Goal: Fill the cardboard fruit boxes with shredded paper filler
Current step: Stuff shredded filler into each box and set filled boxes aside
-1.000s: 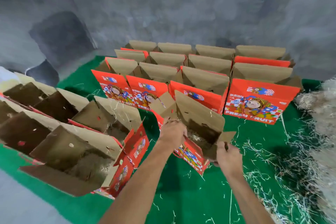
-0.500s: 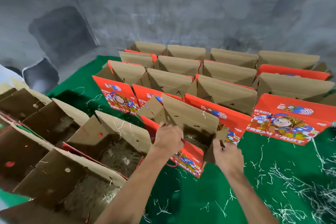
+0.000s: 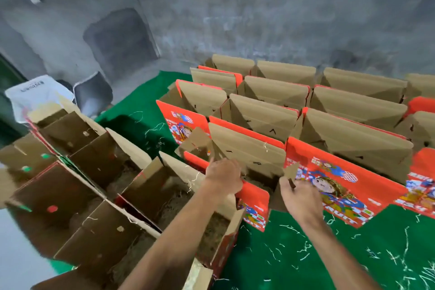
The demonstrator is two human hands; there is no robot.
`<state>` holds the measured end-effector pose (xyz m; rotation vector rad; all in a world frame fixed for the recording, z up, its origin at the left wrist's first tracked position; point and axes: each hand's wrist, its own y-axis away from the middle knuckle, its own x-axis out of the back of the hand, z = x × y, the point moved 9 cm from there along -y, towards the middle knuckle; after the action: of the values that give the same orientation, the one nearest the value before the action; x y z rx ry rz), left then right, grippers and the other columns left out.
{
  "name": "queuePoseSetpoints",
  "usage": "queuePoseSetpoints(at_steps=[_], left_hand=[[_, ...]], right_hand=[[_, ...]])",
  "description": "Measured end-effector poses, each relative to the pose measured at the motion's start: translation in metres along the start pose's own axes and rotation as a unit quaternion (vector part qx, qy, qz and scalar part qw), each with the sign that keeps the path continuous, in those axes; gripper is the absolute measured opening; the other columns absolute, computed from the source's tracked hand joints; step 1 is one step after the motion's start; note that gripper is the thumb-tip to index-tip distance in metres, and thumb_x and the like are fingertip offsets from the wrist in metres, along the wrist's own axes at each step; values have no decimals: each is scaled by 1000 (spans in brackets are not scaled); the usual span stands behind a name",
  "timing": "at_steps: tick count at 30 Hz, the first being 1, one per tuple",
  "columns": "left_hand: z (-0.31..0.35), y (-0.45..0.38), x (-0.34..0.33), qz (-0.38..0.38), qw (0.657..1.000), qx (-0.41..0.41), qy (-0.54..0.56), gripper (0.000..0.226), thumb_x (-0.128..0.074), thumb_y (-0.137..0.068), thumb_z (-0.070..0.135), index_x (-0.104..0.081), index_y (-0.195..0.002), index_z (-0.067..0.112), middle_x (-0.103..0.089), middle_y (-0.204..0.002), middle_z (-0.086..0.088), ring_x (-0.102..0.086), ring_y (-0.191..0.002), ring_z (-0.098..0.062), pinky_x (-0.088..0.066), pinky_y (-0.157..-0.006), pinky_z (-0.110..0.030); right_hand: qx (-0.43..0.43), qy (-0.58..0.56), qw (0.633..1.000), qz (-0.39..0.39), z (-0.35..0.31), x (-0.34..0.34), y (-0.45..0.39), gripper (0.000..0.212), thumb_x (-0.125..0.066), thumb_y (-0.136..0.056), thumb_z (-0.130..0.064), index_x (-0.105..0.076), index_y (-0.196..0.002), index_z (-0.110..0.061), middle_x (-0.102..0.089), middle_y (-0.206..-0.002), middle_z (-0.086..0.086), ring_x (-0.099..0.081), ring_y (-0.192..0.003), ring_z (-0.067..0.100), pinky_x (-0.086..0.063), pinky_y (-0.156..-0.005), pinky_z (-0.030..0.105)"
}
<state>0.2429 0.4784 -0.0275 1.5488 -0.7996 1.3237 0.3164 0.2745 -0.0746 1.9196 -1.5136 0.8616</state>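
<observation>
Head view looks down on a green mat (image 3: 294, 254) with both bare forearms reaching in from six o'clock. The left hand (image 3: 223, 178) has its fingers curled over the near rim of an open red box (image 3: 255, 202) at centre frame. The right hand (image 3: 300, 198) pinches that box's right side flap (image 3: 290, 170) between thumb and fingers. Brownish filler (image 3: 257, 182) seems to lie inside the box, though shadow and blur make it hard to tell how full it is. At nine o'clock, open boxes (image 3: 98, 172) stand in rows, the nearest ones showing filler at their bottoms. From twelve to three o'clock, more boxes (image 3: 277, 92) stand packed together with brown flaps up; the front one (image 3: 334, 186) touches the held box and shows a printed cartoon figure. Pale paper shreds (image 3: 306, 248) are scattered on the mat toward five o'clock. A grey wall (image 3: 235, 12) rises behind.
</observation>
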Motion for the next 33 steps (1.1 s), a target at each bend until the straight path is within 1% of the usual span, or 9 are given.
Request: queuePoseSetpoints(at_steps=[7, 10, 13, 15, 17, 22, 25, 29, 33], left_hand=[[-50, -22, 17, -40, 999, 13, -2, 36, -55, -83, 18, -61, -118, 13, -67, -116, -4, -58, -114, -27, -32, -110, -45], [-61, -27, 17, -58, 998, 14, 25, 31, -55, -81, 17, -61, -110, 11, -67, -109, -5, -59, -110, -29, -36, -108, -47], [-70, -30, 9, -82, 995, 17, 56, 29, -53, -76, 16, -63, -104, 10, -68, -102, -5, -61, -104, -29, -40, -105, -46], [-76, -33, 7, -75, 996, 13, 50, 29, -54, -79, 19, -64, -105, 12, -69, -102, -5, -61, -102, -27, -43, -102, -45], [-85, -37, 9, -56, 998, 14, 30, 26, -55, -80, 20, -61, -103, 11, -68, -103, -7, -62, -102, -27, -45, -99, -43], [-124, -44, 10, -26, 995, 75, -56, 35, -53, -83, 15, -57, -116, 6, -66, -113, -13, -61, -108, -33, -41, -99, -43], [-159, -48, 4, -43, 989, 127, -56, 39, -52, -83, 14, -57, -121, 8, -65, -119, -9, -59, -115, -30, -34, -109, -46], [-191, -49, 11, -39, 985, 162, -52, 38, -53, -84, 16, -56, -121, 13, -66, -118, -6, -59, -116, -28, -31, -111, -46], [-183, -50, 24, -2, 987, 157, -21, 31, -52, -86, 28, -63, -114, 19, -68, -108, -2, -62, -107, -26, -40, -104, -44]], right_hand=[[28, -76, 997, -22, -53, -43, -17, 57, -58, -97, -38, -44, -49, -12, -44, -45, 3, -43, -44, 19, -32, -46, 28], [3, -150, 987, -64, -67, -76, -28, 53, -59, -98, -36, -58, -61, 1, -58, -56, 17, -57, -52, 31, -31, -47, 30], [-67, -270, 949, -150, -80, -119, -37, 33, -59, -99, -29, -63, -75, -7, -69, -74, 22, -68, -65, 38, -54, -58, 46], [-115, -347, 905, -217, -92, -145, -45, 19, -55, -101, -20, -66, -89, -9, -71, -83, 19, -68, -71, 35, -51, -54, 41], [-162, -377, 870, -271, -105, -166, -52, 24, -47, -100, -14, -65, -108, 0, -68, -99, 24, -63, -85, 35, -42, -57, 33], [-144, -371, 838, -373, -157, -192, -30, 22, -48, -101, -5, -54, -118, 6, -58, -76, 20, -55, -39, 21, -39, -33, 21], [-122, -333, 843, -406, -178, -208, -22, 21, -40, -105, -6, -50, -122, 1, -51, -72, 13, -49, -33, 13, -35, -31, 19], [4, -283, 859, -427, -214, -211, -20, 35, -51, -99, 1, -46, -133, -6, -62, -111, 15, -63, -89, 21, -54, -81, 31], [36, -280, 845, -454, -219, -202, -9, 42, -67, -91, -11, -51, -128, -23, -67, -108, 7, -63, -98, 21, -47, -103, 43]])
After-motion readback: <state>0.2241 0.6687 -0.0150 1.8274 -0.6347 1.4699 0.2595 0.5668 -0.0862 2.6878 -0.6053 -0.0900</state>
